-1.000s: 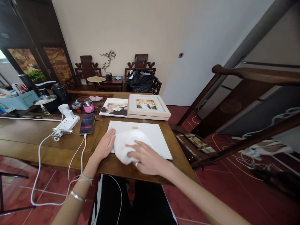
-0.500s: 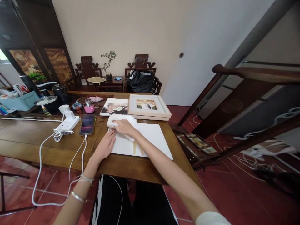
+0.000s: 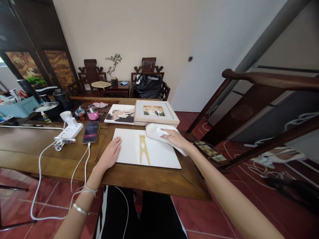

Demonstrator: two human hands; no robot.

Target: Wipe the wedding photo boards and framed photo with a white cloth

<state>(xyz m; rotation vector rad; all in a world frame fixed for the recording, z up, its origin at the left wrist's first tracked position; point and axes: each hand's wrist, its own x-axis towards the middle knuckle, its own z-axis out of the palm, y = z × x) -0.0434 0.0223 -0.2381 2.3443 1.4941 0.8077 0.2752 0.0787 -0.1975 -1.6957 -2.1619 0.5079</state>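
Note:
A white rectangular panel (image 3: 129, 149) lies flat on the wooden table, with a tan forked stand leg (image 3: 144, 149) on its face, like the back of a picture frame. My left hand (image 3: 112, 152) rests with its fingers flat on the panel's left edge. Over at the panel's far right corner, my right hand (image 3: 175, 137) grips a bunched white cloth (image 3: 157, 130) that touches the surface and hangs past the right edge. Part of the cloth is hidden under the fingers. Behind the panel sit a framed photo (image 3: 154, 111) and a photo print (image 3: 119, 114).
On the left of the table (image 3: 149, 177) are a phone (image 3: 90, 132) on a white cable, a power strip (image 3: 71, 130), a pink cup (image 3: 92, 114) and a blue organizer (image 3: 22, 107). A wooden chair (image 3: 249, 109) stands close on the right.
My right hand has swept the cloth rightward from the panel's upper left to its far right corner, uncovering the stand leg. My left hand stays at the left edge.

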